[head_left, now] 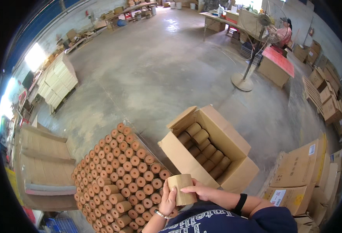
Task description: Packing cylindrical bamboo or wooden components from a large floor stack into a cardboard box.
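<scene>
Between my two hands is a tan paper-wrapped cylinder (pixel 181 189), held just in front of my body. My left hand (pixel 167 200) grips its left side, with the thumb on the near face. From the right, my right hand (pixel 197 189) closes on it, thumb and fingers against the wrapper. Below and to the left lies a large stack of similar cylinders (pixel 115 160), their reddish-brown ends up and a small hole in the middle of each. An open cardboard box (pixel 186 157) stands beyond my right hand, with several brown cylinders (pixel 206 149) lying in it.
Flattened cartons (pixel 295 167) lean at the right. A cardboard-lined rack (pixel 46 155) stands at the left, with a pale stack (pixel 58 83) behind it. Farther off are a pedestal fan (pixel 242 82), a red-topped box (pixel 277 64) and a person (pixel 284 34) near a workbench.
</scene>
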The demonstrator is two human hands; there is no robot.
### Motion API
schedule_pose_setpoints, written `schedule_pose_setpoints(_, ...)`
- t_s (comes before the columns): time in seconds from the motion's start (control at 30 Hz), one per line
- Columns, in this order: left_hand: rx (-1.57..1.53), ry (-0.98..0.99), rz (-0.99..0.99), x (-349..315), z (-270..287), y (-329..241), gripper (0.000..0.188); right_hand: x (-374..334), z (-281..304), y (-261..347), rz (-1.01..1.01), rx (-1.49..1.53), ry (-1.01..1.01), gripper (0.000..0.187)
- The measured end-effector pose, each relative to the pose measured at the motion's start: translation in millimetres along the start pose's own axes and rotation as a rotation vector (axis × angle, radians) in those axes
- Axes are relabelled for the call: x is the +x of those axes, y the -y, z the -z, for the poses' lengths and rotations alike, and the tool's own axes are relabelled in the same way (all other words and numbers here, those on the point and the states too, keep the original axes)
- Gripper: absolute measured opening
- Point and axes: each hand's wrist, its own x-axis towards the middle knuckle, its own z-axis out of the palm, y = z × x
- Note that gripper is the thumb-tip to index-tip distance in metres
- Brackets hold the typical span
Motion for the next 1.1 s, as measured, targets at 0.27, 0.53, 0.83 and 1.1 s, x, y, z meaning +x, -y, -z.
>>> schedule_pose_setpoints(0.27, -0.417, -0.106, 0.526, 54, -36, 51, 0.055, 70, 154, 27, -0.154, 0.573, -0.250, 0.040)
schedule_pose_setpoints(0.53, -0.625, -0.339, 0.811, 19, -24, 144, 0.049, 237, 274, -58, -0.242, 0.568, -0.534, 0.047)
schedule_pose_setpoints(0.83, -0.634, -0.505, 1.110, -8, -39, 200, 0.045, 333, 270, -95, -0.241, 0.395, -0.773, 0.051)
schedule_pose_setpoints(1.1, -0.716, -0.416, 1.096, -30, -49, 245, 0.051, 289, 228, -53, -0.358, 0.144, -0.410, 0.051)
